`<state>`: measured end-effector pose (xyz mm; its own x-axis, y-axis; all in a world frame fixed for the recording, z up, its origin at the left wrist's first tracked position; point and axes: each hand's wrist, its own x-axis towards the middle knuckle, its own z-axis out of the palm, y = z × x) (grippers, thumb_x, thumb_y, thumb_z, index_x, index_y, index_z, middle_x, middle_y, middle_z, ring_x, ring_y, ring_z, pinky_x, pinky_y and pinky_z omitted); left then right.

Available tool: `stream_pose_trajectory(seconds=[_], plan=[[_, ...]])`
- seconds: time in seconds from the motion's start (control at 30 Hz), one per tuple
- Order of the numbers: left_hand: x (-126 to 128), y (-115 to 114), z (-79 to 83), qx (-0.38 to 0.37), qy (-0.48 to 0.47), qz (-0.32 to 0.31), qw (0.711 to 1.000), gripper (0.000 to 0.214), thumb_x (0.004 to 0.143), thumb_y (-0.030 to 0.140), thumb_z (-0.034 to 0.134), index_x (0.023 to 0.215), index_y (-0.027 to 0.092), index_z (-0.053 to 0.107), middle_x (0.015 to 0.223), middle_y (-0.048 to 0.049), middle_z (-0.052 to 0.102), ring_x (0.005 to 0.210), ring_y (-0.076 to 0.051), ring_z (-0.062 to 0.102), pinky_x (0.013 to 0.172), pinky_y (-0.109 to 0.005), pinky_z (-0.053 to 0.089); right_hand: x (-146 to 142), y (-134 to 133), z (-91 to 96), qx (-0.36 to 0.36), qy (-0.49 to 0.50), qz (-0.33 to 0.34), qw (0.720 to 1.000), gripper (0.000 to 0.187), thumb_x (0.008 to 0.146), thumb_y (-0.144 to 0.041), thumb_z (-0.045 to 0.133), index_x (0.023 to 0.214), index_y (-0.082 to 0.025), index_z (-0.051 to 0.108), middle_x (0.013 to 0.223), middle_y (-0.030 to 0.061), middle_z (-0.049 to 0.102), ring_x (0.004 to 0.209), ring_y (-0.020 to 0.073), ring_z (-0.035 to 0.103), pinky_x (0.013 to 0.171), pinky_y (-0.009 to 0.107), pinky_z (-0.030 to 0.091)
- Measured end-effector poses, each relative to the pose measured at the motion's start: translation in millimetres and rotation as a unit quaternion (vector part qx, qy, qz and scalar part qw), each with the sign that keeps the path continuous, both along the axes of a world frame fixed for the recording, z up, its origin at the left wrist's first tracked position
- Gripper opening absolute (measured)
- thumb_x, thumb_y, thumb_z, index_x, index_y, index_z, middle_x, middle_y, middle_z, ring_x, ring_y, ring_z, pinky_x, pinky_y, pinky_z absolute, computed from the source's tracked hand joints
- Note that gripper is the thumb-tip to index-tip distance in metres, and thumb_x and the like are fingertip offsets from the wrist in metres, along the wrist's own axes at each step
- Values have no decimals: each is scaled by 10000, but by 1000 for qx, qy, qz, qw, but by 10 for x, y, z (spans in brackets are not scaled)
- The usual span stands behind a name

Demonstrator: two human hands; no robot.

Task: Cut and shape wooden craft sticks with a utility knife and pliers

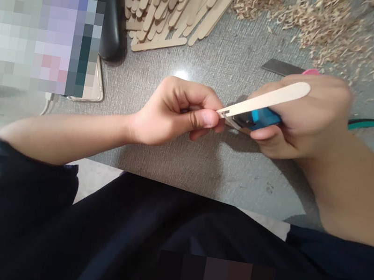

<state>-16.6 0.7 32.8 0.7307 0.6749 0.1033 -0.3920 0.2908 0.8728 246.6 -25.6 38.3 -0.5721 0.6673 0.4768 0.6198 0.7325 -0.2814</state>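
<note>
My left hand (180, 113) is closed in a pinch, thumb and fingers pressed on the notched near end of a flat wooden stick (267, 100). The stick slants up to the right across my right hand (304, 116). My right hand is wrapped round a blue and black utility knife (257, 119), whose tip meets the stick's notched end. Both hands hover over a grey table (205, 162).
A heap of wooden sticks (173, 0) lies at the back, with wood shavings (312, 22) to its right. A black cylinder (112, 19) stands by a blurred screen at the left. A metal blade (278, 67) and a teal-handled tool (369, 123) lie behind my right hand.
</note>
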Motion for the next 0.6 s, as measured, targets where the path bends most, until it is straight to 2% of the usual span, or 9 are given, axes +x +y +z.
stream_pose_trajectory(seconds=[0.27,0.43,0.6], plan=[[5,0,-38,13,30,3,999,569,931,764,894,848,211,786,643,28,648,554,-73,599,510,-252,475,20,-19,-32,-1,-12,-19,1000,803,1242,-736,162,852,-225,644,660,19,596,584,156,528,576,364,325],[21,13,-112,46,53,7,998,667,899,850,863,827,197,751,626,26,637,531,-77,587,485,-246,461,52,-11,20,-43,-26,3,999,755,1253,-710,205,894,-223,655,672,20,596,580,161,528,566,354,352],[29,11,-123,64,54,16,996,702,888,893,819,841,198,737,613,34,638,532,-76,618,477,-221,486,34,-4,37,-73,-23,2,997,812,1247,-733,159,939,-225,713,650,9,563,573,161,513,568,354,353]])
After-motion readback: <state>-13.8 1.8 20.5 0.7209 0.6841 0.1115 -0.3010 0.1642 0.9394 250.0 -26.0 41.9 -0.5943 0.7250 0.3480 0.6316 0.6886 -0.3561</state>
